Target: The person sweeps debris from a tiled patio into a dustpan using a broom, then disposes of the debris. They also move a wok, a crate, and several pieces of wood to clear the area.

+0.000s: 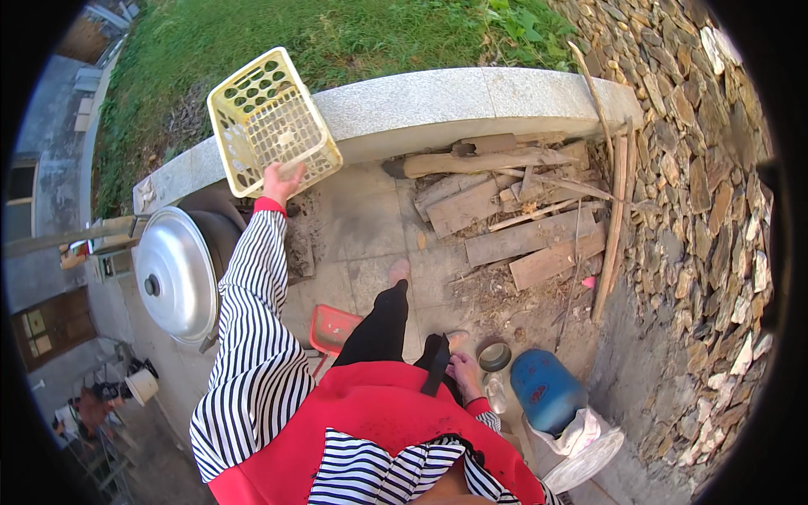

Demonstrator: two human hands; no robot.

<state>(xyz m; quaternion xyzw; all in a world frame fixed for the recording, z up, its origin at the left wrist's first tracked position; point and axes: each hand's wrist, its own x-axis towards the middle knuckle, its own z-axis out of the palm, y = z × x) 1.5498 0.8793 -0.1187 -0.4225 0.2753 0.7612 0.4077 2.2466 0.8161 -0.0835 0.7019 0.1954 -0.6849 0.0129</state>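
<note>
My left hand (282, 181) grips the near rim of a yellowish plastic basket (320, 142) with round holes in its side and a grid bottom. The basket is tilted with its mouth towards me, over the pale stone ledge (410, 98); no contents can be made out in it. Down by my right leg, my right hand (464, 372) has its fingers closed at a dark strap (435, 369) that hangs before the red apron (391, 404). Left of my left sleeve a large pot with a domed metal lid (180, 274) stands on a stove.
Planks and split wood (530, 237) lie on the ground by the stone wall (701, 189). A red dustpan (334, 328) is left of my legs. To the right stand a blue barrel (546, 385), a roll of tape (494, 355) and a clear bottle (495, 392).
</note>
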